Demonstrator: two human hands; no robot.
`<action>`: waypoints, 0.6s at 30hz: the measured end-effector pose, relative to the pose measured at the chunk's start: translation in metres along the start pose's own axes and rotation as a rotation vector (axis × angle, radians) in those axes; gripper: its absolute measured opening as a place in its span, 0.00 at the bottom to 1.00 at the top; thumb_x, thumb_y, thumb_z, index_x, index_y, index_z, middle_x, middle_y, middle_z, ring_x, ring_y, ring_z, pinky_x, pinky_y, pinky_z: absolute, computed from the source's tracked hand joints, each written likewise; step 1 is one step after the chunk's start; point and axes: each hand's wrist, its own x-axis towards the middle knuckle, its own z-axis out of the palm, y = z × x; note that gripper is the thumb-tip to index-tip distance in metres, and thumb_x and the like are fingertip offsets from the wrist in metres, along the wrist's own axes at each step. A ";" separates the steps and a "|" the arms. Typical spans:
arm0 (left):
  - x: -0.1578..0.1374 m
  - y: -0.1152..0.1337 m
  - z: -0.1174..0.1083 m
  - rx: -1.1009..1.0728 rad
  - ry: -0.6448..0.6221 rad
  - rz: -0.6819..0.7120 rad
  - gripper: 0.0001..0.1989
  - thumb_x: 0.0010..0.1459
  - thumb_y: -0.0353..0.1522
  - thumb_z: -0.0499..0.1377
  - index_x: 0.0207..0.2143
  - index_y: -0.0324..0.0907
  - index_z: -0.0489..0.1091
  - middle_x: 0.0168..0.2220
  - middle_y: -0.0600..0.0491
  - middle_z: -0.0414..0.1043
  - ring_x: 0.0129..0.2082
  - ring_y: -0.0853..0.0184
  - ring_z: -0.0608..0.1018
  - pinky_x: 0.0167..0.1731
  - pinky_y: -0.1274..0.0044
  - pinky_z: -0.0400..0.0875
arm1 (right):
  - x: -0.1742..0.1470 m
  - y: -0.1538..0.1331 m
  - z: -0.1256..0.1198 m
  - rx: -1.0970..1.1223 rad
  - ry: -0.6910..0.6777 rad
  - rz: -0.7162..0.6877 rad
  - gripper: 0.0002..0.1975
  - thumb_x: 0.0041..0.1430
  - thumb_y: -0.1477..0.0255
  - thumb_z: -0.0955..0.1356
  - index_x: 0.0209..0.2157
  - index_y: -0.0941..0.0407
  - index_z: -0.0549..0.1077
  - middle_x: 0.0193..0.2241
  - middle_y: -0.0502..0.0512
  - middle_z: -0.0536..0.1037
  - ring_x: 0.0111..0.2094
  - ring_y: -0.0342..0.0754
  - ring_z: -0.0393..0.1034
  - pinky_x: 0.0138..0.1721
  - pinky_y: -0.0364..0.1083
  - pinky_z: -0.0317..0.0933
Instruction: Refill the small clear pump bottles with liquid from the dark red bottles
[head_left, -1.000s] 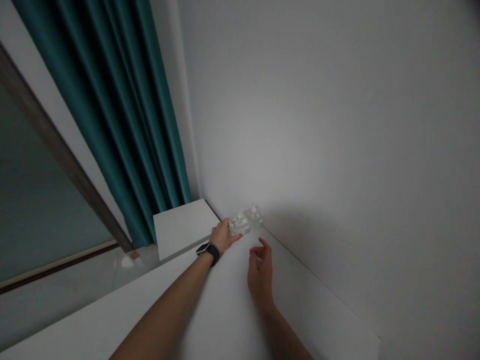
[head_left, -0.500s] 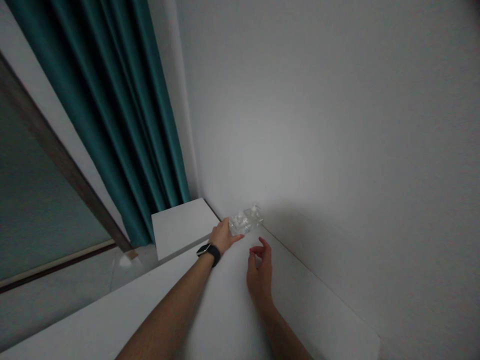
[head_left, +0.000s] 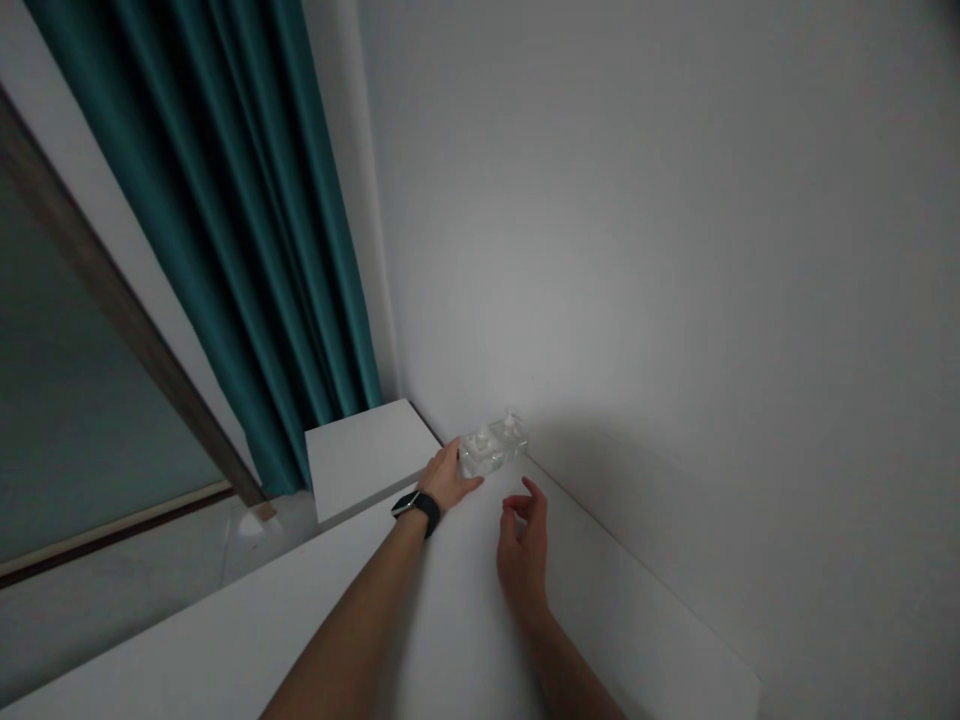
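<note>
A clear plastic pack [head_left: 481, 453] with several lumpy compartments lies at the far end of the white table, against the wall. My left hand [head_left: 448, 478], with a dark watch on its wrist, grips the pack's left end, fingers behind and thumb in front. My right hand [head_left: 523, 545] is a little nearer to me, apart from the pack. Its thumb meets a bent finger in a pinch, while the forefinger curves above. Whatever may be between those fingertips is too small to make out. The pack's contents are unclear in the dim light.
The white tabletop [head_left: 457, 620] runs along a plain wall [head_left: 637, 250] on the right. A lower white surface [head_left: 371, 448] adjoins its far left edge. Teal curtains [head_left: 277, 240] hang behind it, and a brown-framed glass panel [head_left: 67, 400] stands to the left.
Hardly anything differs. The view has shifted very slightly; both hands and the pack keep their places.
</note>
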 end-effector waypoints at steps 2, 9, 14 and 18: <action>0.001 -0.003 0.001 -0.011 0.000 -0.010 0.36 0.48 0.35 0.70 0.58 0.44 0.59 0.51 0.48 0.74 0.51 0.57 0.76 0.51 0.71 0.69 | 0.000 0.000 0.000 0.003 -0.002 0.008 0.20 0.60 0.71 0.60 0.55 0.54 0.60 0.35 0.55 0.72 0.37 0.50 0.70 0.35 0.48 0.64; 0.000 -0.006 0.002 0.001 -0.004 -0.035 0.38 0.48 0.37 0.71 0.58 0.44 0.58 0.50 0.46 0.74 0.51 0.55 0.76 0.48 0.69 0.70 | 0.000 -0.004 0.000 -0.001 0.004 0.010 0.21 0.60 0.71 0.60 0.55 0.55 0.61 0.35 0.54 0.72 0.36 0.51 0.70 0.36 0.49 0.64; -0.001 -0.003 0.001 0.043 0.000 -0.004 0.38 0.49 0.38 0.70 0.59 0.44 0.57 0.51 0.46 0.73 0.51 0.55 0.76 0.50 0.69 0.70 | 0.000 -0.002 0.000 0.001 0.006 -0.013 0.21 0.59 0.71 0.61 0.55 0.55 0.61 0.34 0.54 0.73 0.36 0.50 0.70 0.38 0.49 0.64; -0.004 0.002 0.001 0.102 0.022 0.011 0.44 0.48 0.40 0.71 0.62 0.40 0.53 0.54 0.42 0.70 0.54 0.51 0.73 0.53 0.65 0.67 | 0.002 0.002 0.001 0.017 0.004 -0.028 0.21 0.59 0.71 0.61 0.55 0.55 0.62 0.34 0.53 0.73 0.36 0.50 0.70 0.38 0.49 0.64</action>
